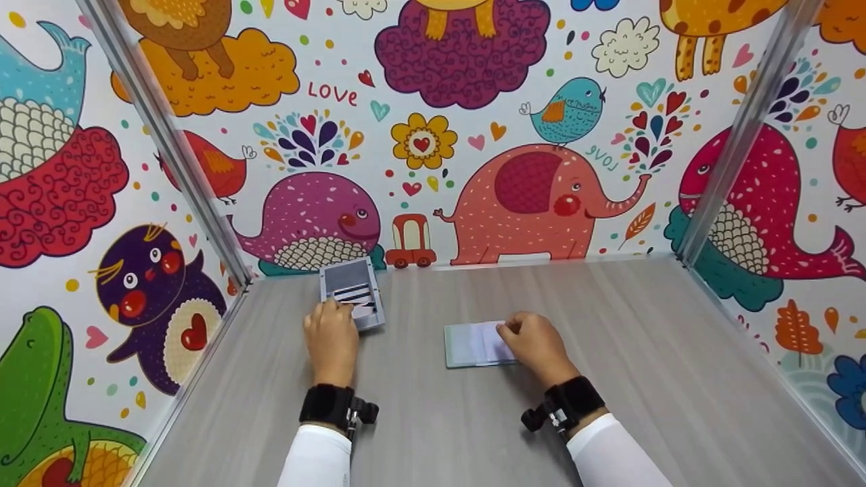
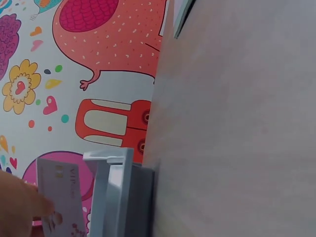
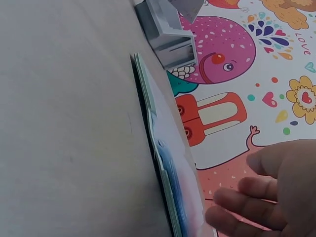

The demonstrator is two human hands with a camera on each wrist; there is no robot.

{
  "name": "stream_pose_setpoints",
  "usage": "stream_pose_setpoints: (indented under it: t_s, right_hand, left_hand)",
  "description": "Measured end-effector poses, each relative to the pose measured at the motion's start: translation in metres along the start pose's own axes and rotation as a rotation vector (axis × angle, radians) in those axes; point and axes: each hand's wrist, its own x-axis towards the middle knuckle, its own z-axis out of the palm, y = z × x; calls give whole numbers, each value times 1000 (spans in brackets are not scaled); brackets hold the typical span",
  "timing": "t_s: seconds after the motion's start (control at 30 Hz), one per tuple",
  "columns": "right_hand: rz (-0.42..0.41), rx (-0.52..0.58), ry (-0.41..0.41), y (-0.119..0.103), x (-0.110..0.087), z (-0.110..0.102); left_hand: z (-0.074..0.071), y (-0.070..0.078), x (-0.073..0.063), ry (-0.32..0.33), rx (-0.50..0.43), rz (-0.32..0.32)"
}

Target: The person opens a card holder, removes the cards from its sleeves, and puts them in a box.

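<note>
A pale card (image 2: pixel 61 192) marked "VIP" is pinched between the thumb and fingers of my left hand (image 1: pixel 331 335). It stands over a grey plastic tray (image 1: pixel 377 314) with dark slots, at the back left of the table. In the right wrist view, a grey corner (image 3: pixel 190 7) shows above the tray (image 3: pixel 163 39). An open card-holder booklet (image 1: pixel 467 345) with clear sleeves and a green edge lies flat on the table. Over its right side hovers my right hand (image 1: pixel 538 341). In the right wrist view its fingers (image 3: pixel 247 205) are loosely bent, holding nothing.
The wood-grain table (image 1: pixel 433 419) is bounded by printed panels (image 1: pixel 419 203) at the back and both sides. Metal corner posts (image 1: pixel 196 176) stand at the back left and right. Black straps with small cameras circle both wrists.
</note>
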Motion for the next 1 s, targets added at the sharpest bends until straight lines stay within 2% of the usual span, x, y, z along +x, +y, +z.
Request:
stream_pose_setpoints:
  t_s: [0.13,0.23,0.4,0.63,0.77,1.0]
  right_hand:
    - [14,-16,-65,1,0,-1]
    - [13,-10,-82,1,-1,0]
    - [7,1,-96,1,-1,1]
    - [-3,9,-114,1,-2,2]
    - [-2,9,-120,1,-1,2]
    - [-14,3,-126,1,-2,1]
  left_hand:
    - [6,-2,-5,-28,15,18]
    - [9,-3,-8,-46,30,23]
    - [11,-3,-10,-91,42,-12]
    - [12,0,-9,-245,41,-92]
    - [12,-1,-9,-315,29,-110]
    - [11,4,-7,-296,-29,-83]
